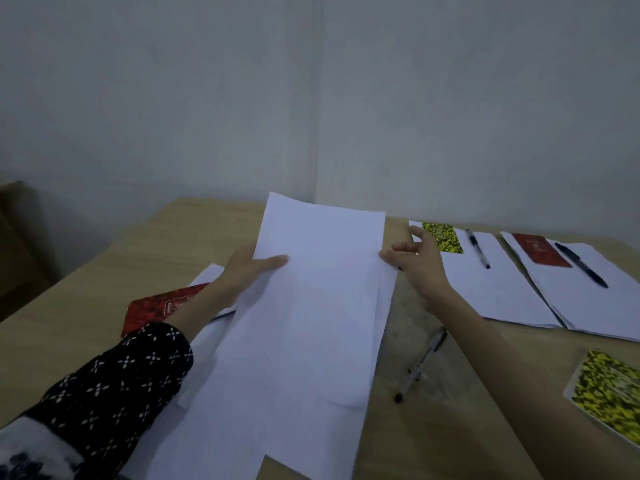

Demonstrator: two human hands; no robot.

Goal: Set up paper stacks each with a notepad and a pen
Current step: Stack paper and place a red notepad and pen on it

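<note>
My left hand [247, 273] grips the left edge of a loose sheaf of white paper [311, 306] lifted over the table, thumb on top. My right hand [420, 261] touches the sheaf's right edge with its fingertips, fingers relaxed. A red notepad [157, 308] lies partly under my left forearm on more paper. At the right, one paper stack [491, 292] bears a yellow notepad [445, 237] and a pen [478, 248]. A second stack [595, 306] bears a red notepad [538, 254] and a dark pen [581, 265].
A loose pen [420, 363] lies on the wooden table [114, 258] just right of the held sheaf. Another yellow notepad [606, 393] lies at the near right edge. Grey walls meet in a corner behind the table.
</note>
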